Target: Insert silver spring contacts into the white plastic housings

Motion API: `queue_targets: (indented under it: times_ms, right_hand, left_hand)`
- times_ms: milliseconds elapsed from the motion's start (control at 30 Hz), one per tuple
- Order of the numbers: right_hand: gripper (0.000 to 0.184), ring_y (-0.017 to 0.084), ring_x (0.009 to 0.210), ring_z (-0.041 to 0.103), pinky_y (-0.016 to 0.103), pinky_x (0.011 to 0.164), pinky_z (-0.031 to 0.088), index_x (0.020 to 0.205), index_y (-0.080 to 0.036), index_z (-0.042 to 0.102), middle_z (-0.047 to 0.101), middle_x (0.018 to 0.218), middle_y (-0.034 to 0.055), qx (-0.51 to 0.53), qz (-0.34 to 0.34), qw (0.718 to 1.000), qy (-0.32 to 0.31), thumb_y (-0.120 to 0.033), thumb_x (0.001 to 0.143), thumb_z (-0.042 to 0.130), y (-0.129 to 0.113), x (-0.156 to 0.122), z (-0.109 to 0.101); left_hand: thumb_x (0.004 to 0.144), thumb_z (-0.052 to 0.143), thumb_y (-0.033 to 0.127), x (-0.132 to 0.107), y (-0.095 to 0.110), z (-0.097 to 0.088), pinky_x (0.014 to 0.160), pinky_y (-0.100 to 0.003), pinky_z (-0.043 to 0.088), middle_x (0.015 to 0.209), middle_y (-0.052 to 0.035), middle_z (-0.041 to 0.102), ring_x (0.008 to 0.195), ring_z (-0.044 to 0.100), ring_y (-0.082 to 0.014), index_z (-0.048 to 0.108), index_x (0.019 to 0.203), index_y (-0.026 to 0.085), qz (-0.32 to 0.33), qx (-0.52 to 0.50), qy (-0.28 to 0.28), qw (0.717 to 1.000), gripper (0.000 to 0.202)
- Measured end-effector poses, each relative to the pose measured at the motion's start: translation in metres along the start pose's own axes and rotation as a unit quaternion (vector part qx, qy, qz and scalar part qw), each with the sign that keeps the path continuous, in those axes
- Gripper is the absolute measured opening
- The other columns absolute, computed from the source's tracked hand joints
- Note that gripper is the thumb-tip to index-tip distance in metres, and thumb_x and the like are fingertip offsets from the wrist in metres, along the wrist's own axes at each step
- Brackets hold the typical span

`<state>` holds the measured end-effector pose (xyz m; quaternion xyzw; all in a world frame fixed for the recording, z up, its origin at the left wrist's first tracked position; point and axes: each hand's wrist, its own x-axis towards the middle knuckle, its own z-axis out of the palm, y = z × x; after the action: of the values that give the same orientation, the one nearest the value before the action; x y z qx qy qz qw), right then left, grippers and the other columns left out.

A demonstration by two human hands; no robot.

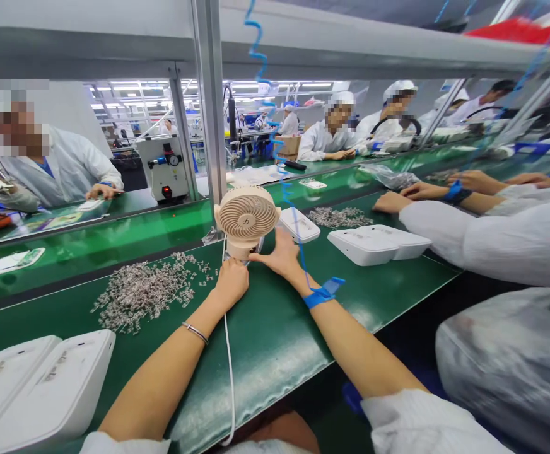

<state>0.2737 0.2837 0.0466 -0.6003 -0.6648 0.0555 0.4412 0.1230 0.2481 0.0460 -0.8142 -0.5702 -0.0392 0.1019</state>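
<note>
Standing upright on the smooth green bench (275, 362), at its far side: a beige round plastic fan (247, 214) with a swirled grille, facing the wearer. Bright aluminium post (210, 101) right behind it.

Left hand (232, 280) curled into a loose fist at the fan's foot; can't tell from here what, if anything, it's pinching. Right hand (282, 255) spread, thumb well away from the fingers, thumb tip up against the fan's base or just beside it; fingertips partly hidden.

Thin white cable (230, 378) runs down from the fan, passes under the left wrist, reaches the near bench edge. Slim silver bangle (195, 333) on the left wrist. Blue wrist strap (322, 294) on the right, coiled blue cord (275, 139) hanging above.

Left of the hands: heap of small silvery metal parts (142, 293), then two white plastic housings (52, 391) side by side, nearer the wearer. Right: single white housing (299, 225) near the right hand, smaller metal heap (340, 217) past it, paired white casings (376, 243) further along, close to a neighbour's white sleeve (502, 236).
</note>
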Motion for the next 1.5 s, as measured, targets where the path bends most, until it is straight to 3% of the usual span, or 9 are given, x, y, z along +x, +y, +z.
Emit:
queue_targets:
  times_ms: [133,233,367,533,867,1067,1200,1333,1500]
  right_hand:
    - [0.092,0.046,0.129,0.017,0.066,0.095,0.016,0.136,-0.01,0.035,0.019,0.143,0.0276,-0.163,0.21,0.955,0.135,-0.06,0.063,0.064,0.052,-0.011,-0.061]
    - [0.074,0.047,0.124,0.025,0.061,0.093,0.022,0.131,-0.019,0.044,0.023,0.141,0.0258,-0.16,0.337,0.917,0.141,-0.052,0.068,0.062,0.088,-0.023,-0.106]
    - [0.068,0.041,0.116,0.04,0.051,0.092,0.035,0.122,-0.011,0.053,0.049,0.117,0.0232,-0.166,0.293,0.937,0.094,-0.041,0.063,0.063,0.104,-0.048,-0.135]
    - [0.069,0.038,0.108,0.05,0.051,0.094,0.038,0.113,-0.015,0.06,0.052,0.115,0.0187,-0.129,0.183,0.972,0.07,-0.054,0.056,0.063,0.089,-0.097,-0.134]
    - [0.057,0.03,0.118,0.048,0.048,0.102,0.037,0.109,-0.024,0.063,0.052,0.128,0.0091,0.202,0.063,0.963,-0.167,-0.043,0.057,0.076,-0.015,-0.145,-0.128]
    - [0.064,0.027,0.11,0.055,0.041,0.092,0.048,0.119,-0.026,0.057,0.057,0.123,0.0068,0.288,-0.05,0.878,-0.378,-0.048,0.061,0.074,-0.084,-0.116,-0.084]
    - [0.032,0.019,0.082,0.06,0.034,0.077,0.051,0.109,-0.018,0.06,0.065,0.096,0.0079,0.05,-0.207,0.935,-0.283,-0.033,0.086,0.044,-0.107,-0.078,-0.013]
    - [0.02,0.025,0.075,0.056,0.041,0.075,0.046,0.074,-0.013,0.064,0.059,0.076,0.0141,-0.057,-0.25,0.916,-0.307,-0.011,0.075,0.044,-0.109,-0.057,0.041]
    - [0.02,0.025,0.068,0.054,0.04,0.072,0.045,0.069,-0.016,0.059,0.054,0.064,0.0111,-0.119,-0.281,0.889,-0.34,-0.006,0.067,0.042,-0.104,-0.05,0.051]
  left_hand:
    - [0.086,0.053,0.035,-0.002,0.001,0.0,0.082,-0.04,0.049,0.108,-0.0082,0.056,0.096,0.056,-0.0188,0.054,0.109,0.013,0.009,-0.02,0.013,1.0,0.031]
    - [0.086,0.053,0.035,-0.006,0.002,-0.001,0.082,-0.04,0.049,0.109,-0.0083,0.056,0.096,0.056,-0.0189,0.054,0.109,0.013,0.01,-0.039,0.024,0.999,0.032]
    - [0.086,0.053,0.035,-0.012,0.004,-0.004,0.083,-0.04,0.049,0.109,-0.0088,0.056,0.097,0.056,-0.0194,0.054,0.11,0.013,-0.002,-0.067,0.048,0.997,0.033]
    - [0.086,0.052,0.035,-0.025,0.017,-0.014,0.084,-0.042,0.047,0.114,-0.0091,0.054,0.1,0.054,-0.0205,0.051,0.113,0.014,-0.022,-0.097,0.078,0.992,0.035]
    - [0.08,0.049,0.058,-0.145,0.046,-0.071,0.098,-0.041,0.031,0.139,-0.0157,0.038,0.125,0.034,-0.0322,0.038,0.13,0.008,0.135,-0.105,0.14,0.975,0.071]
    - [0.082,0.049,0.016,-0.238,0.001,-0.073,0.084,-0.035,0.038,0.092,-0.0111,0.065,0.09,0.056,-0.0228,0.059,0.106,0.006,0.1,0.077,0.306,0.944,0.028]
    - [0.078,0.049,0.01,-0.272,-0.01,-0.07,0.073,-0.035,0.037,0.076,-0.0076,0.062,0.074,0.053,-0.0203,0.062,0.096,0.007,-0.014,0.134,0.289,0.948,0.023]
    - [0.078,0.057,0.023,-0.28,0.0,-0.07,0.073,-0.035,0.036,0.079,-0.0072,0.062,0.075,0.052,-0.0205,0.062,0.098,0.008,-0.086,0.15,0.216,0.961,0.025]
    - [0.07,0.059,0.062,-0.292,-0.006,-0.076,0.08,-0.039,0.036,0.101,-0.0114,0.064,0.091,0.053,-0.0261,0.057,0.111,0.01,-0.114,-0.042,0.197,0.973,0.067]
